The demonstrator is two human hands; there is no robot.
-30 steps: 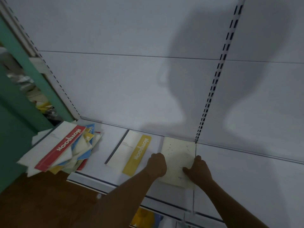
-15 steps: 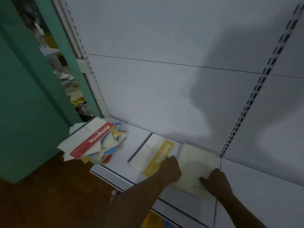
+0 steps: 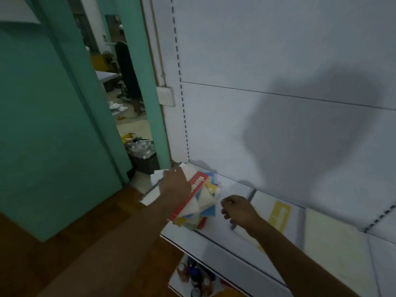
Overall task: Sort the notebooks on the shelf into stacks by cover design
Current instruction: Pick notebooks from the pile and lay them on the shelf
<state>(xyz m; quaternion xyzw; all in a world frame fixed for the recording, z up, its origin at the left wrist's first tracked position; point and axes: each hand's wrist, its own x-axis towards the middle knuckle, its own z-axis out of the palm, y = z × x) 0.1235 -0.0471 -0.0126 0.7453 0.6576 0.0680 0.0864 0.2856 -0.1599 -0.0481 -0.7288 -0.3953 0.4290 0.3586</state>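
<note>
A messy pile of notebooks (image 3: 205,207) lies at the left end of the white shelf (image 3: 222,243). On top of it is a white notebook with a red band (image 3: 198,185). My left hand (image 3: 174,185) lies on this notebook, fingers curled over its far left edge. My right hand (image 3: 237,209) hovers just above the shelf between the pile and a white notebook with a yellow band (image 3: 278,215); its fingers are loosely curled and hold nothing. A plain cream notebook (image 3: 334,245) lies to the right of that one.
The shelf's white back panel with a slotted upright (image 3: 184,116) rises behind. Below the shelf, a lower level holds several small bottles (image 3: 195,275). A green wall (image 3: 42,125) and a doorway with a black bin (image 3: 144,157) stand to the left, beyond the shelf's end.
Both hands left the cream notebook and moved left. My left hand now sits on the pile's red-band notebook. My right hand has passed over the yellow-band notebook. The view turned left.
</note>
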